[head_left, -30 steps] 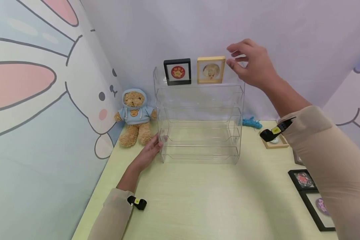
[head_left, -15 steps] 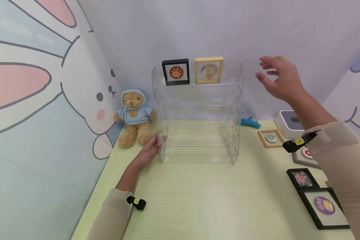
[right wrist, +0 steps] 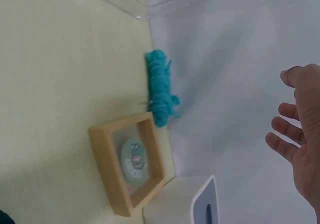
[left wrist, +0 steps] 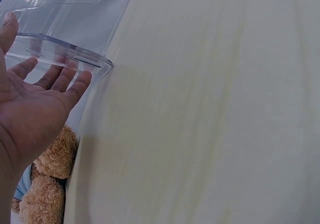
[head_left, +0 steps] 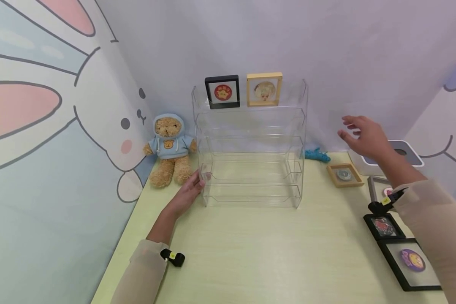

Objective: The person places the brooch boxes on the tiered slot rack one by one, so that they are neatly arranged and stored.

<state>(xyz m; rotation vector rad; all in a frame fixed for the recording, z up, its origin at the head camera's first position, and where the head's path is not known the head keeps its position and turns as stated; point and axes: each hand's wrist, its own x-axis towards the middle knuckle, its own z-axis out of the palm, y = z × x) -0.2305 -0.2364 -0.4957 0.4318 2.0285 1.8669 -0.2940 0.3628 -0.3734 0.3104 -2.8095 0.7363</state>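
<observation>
A clear acrylic tiered rack (head_left: 254, 191) stands upright at the back of the table. On its top tier lean a black square frame (head_left: 223, 92) with a red star badge and a pale wooden frame (head_left: 264, 89) with a round picture. My left hand (head_left: 186, 196) rests against the rack's lower left side; in the left wrist view its fingers are spread along the clear edge (left wrist: 75, 51). To the right of the rack, my right hand (head_left: 366, 135) hangs in the air with loosely bent fingers and nothing in them. Below it lies a wooden frame (right wrist: 132, 164) holding a round badge.
A teddy bear (head_left: 169, 147) in a blue hoodie sits left of the rack. On the right are a blue bundle of cord (head_left: 316, 155), a white box (head_left: 410, 158), a grey frame (head_left: 378, 188), a small black frame (head_left: 384, 226) and a larger black frame (head_left: 412, 261).
My right hand has moved from beside the wooden frame on the top tier to the right and down, above the white box. The left hand stays at the rack.
</observation>
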